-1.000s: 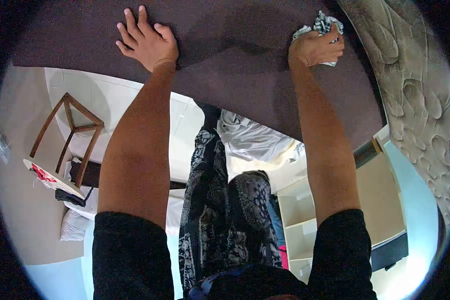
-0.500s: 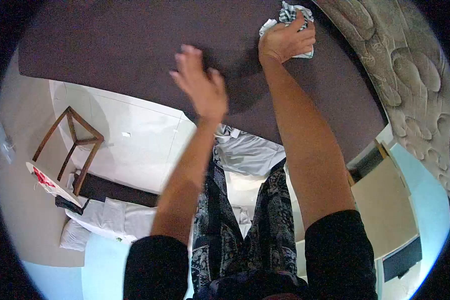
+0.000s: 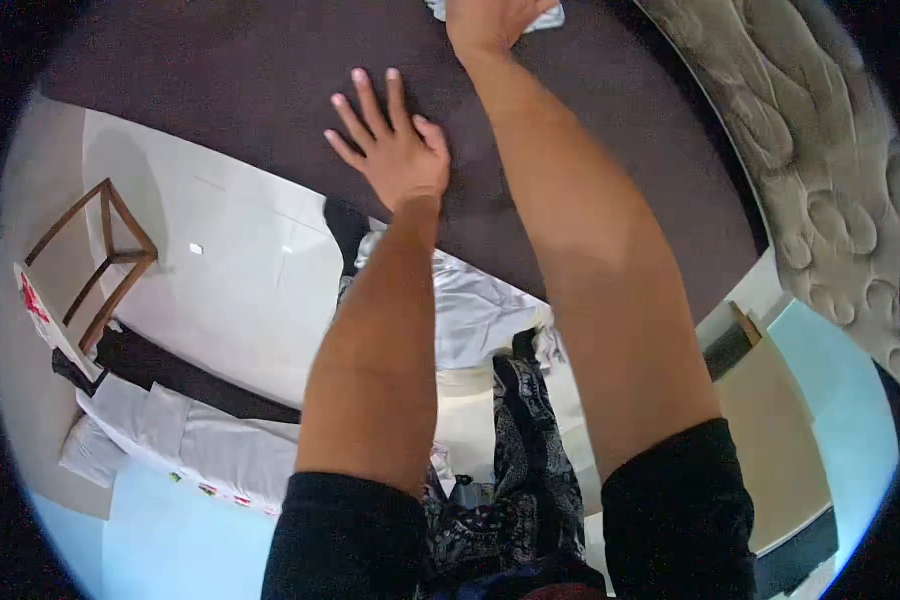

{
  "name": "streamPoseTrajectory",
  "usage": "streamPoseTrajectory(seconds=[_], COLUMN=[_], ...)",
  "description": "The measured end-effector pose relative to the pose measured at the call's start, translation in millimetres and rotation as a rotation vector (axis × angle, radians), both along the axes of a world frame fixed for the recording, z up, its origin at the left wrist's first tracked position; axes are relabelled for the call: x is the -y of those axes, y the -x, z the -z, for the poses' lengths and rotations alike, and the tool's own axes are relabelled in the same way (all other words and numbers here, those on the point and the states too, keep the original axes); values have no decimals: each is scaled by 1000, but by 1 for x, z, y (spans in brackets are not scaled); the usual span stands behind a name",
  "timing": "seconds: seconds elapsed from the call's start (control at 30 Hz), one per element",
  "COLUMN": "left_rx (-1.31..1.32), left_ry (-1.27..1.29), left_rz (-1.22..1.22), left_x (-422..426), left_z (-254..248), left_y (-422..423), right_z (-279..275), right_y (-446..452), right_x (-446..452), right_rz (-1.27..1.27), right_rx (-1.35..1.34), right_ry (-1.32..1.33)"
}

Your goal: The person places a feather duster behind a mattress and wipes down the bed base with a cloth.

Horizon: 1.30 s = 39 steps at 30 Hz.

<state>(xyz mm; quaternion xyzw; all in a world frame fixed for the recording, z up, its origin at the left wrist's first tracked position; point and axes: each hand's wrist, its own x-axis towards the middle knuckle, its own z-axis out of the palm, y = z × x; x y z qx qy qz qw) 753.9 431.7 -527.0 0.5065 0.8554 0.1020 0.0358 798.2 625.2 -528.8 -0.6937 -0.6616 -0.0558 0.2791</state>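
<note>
From the head view, the person's left hand (image 3: 405, 165) lies palm down on the dark brown surface (image 3: 240, 80), fingers fanned wide and thumb out to the side, holding nothing. The right hand (image 3: 490, 25) is farther out, at the top edge of the view, which cuts off part of it. A crumpled, light-coloured cloth (image 3: 548, 17) is at that hand, on the same brown surface, its edges peeking out on both sides; how tightly the fingers close on it I cannot tell. The two hands are apart, the left one nearer the person's body.

Along the right runs a beige panel (image 3: 830, 120) with a raised, rounded pattern, beside the brown surface's dark edge. Below, between the forearms, greyish-white fabric (image 3: 475, 305) lies in folds, and the person's black-and-white patterned trousers (image 3: 535, 440) show beneath it. At the left, a wooden frame (image 3: 130, 258) stands near the wall by the white floor (image 3: 240, 290), with long white bedding (image 3: 230, 440) and a pillow (image 3: 90, 450) lower down.
</note>
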Motion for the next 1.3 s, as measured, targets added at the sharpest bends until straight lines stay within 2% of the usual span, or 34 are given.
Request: streamPoseTrajectory(seconds=[0.07,0.17,0.23,0.33,0.4,0.5,0.53,0.57,0.6,0.63,0.67,0.7,0.73,0.8,0.9,0.97,1.0,1.03,1.07,1.1,1.13,1.17,1.2,1.3], left_rx=[-9,-46,-49,-39,-40,-49,-48,-46,-58,-70,-86,-101,-125,-137,-150,-153,-159,-166,-175,-166,-159,-156,-156,-151], left_ry=[-12,-55,-54,-72,-80,-105,-119,-132,-136,-137,-141,-156,-156,-182,-183,-203,-198,-197,-197,-206,-206,-203,-198,-202], left_rz=[8,8,2,8,11,2,3,9,10,12,10,11,16,23,23,33,39,42,45,49,50,49,47,34], left_x=[3,2,1,1,4,2,3,3,4,4,4,4,4,4,5,4,5,5,4,4,3,3,4,3], left_z=[2,4,3,3,4,6,5,5,6,9,10,11,14,16,16,16,16,17,18,19,18,17,17,17], left_y=[-1,4,5,1,3,4,4,3,3,4,5,5,6,6,5,4,4,5,5,6,5,5,6,6], right_z=[-4,8,-12,-11,-1,17,10,3,17,29,10,-2,45,4,-13,-2,-10,-23,-12,-30,-28,-31,-18,5], right_y=[-40,-124,-200,-292,-319,-294,-262,-210,-180,-137,-90,-54,-13,-5,-44,-100,-138,-177,-227,-270,-314,-360,-412,-530], right_x=[-1,2,34,85,118,117,108,105,100,93,81,73,61,53,40,41,46,58,68,84,104,123,145,205], right_rz=[-314,-522,-526,40,323,527,444,219,-1,-201,-263,-276,-321,-604,-778,-784,-763,-695,-696,-687,-483,-353,-204,313], right_rx=[55,-36,94,191,194,3,-39,-430,-171,-111,-248,-166,-332,-187,-183,-125,42,-17,-22,43,133,56,96,-174], right_ry=[149,426,180,141,22,49,119,-16,-31,90,86,350,112,36,230,216,199,263,221,262,303,273,162,74])
